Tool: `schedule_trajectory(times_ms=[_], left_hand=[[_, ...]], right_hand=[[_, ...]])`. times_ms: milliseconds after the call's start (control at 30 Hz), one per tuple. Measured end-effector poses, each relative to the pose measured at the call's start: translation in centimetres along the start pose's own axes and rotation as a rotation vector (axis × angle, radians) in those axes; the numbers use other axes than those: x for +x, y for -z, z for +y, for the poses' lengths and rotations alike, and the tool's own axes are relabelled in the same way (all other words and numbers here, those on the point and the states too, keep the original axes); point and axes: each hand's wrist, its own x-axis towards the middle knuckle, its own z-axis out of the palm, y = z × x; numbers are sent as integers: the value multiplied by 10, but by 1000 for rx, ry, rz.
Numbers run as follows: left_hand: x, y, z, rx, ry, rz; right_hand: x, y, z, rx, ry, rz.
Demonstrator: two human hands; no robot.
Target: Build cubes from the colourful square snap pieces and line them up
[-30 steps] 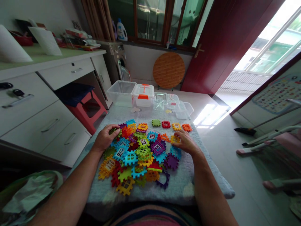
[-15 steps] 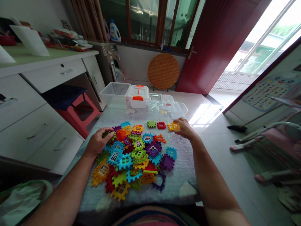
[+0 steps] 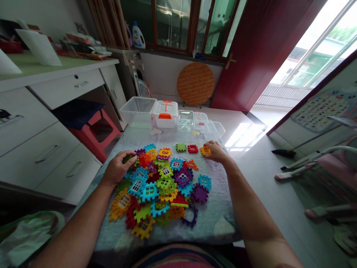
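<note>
Interlocking plastic building blocks with notched edges lie heaped on the cloth-covered table; a purple block (image 3: 183, 176) and a blue block (image 3: 149, 191) are among them. At the heap's far left edge, my left hand (image 3: 118, 167) is closed on a green block (image 3: 131, 160), partly hidden by the fingers. My right hand (image 3: 216, 152) grips a yellow block (image 3: 205, 150) at the table's right side, covering part of it. To its left a red block (image 3: 192, 149) and a light green block (image 3: 181, 147) lie flat, forming a row with the yellow one.
Behind the blocks stand a large clear bin (image 3: 138, 113), a lidded box with orange latches (image 3: 165, 115) and several smaller clear containers (image 3: 185, 120). A red stool (image 3: 96, 130) stands left of the table, beside white drawers (image 3: 52, 149). A broom (image 3: 283, 152) lies to the right.
My right hand has shifted slightly left over the yellow block, covering more of it. My left hand stays at the heap's edge. The whole view has shifted slightly.
</note>
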Motion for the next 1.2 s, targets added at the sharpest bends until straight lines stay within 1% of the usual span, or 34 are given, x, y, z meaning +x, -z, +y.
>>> schedule_trajectory(times_ms=[133,233,333,400,433,500,567,633,800,933,1000,1033,1133,1200], left_hand=[[0,0,-2,-17,-4,3],[0,0,-2,-47,-1,6],[-2,-1,-1,-165,55,33],[-3,-1,0,-277,110,74],[-3,-2,1,-321,129,99],[-3,-3,2,-377,149,137],[-4,-3,3,-401,158,151],[-4,-3,3,-423,162,147],[-3,0,4,-512,170,167],[-3,3,3,-639,210,192],[-3,3,2,-612,222,190],[-3,2,1,-554,217,187],[2,3,2,-266,155,133],[11,6,6,-58,107,41]], right_hand=[[1,-6,5,29,35,32],[-1,-8,5,66,62,79],[-11,-7,-4,127,79,191],[-22,-7,-15,199,116,283],[-29,-7,-21,249,140,302],[-41,-11,-33,363,163,287],[-51,-19,-43,423,123,231],[-55,-28,-49,444,71,223],[-51,-48,-57,484,18,311],[-48,-54,-59,551,0,298],[-47,-55,-58,573,-12,288],[-47,-55,-58,582,-20,287],[-47,-57,-55,607,-49,286],[-47,-57,-54,622,-65,280]])
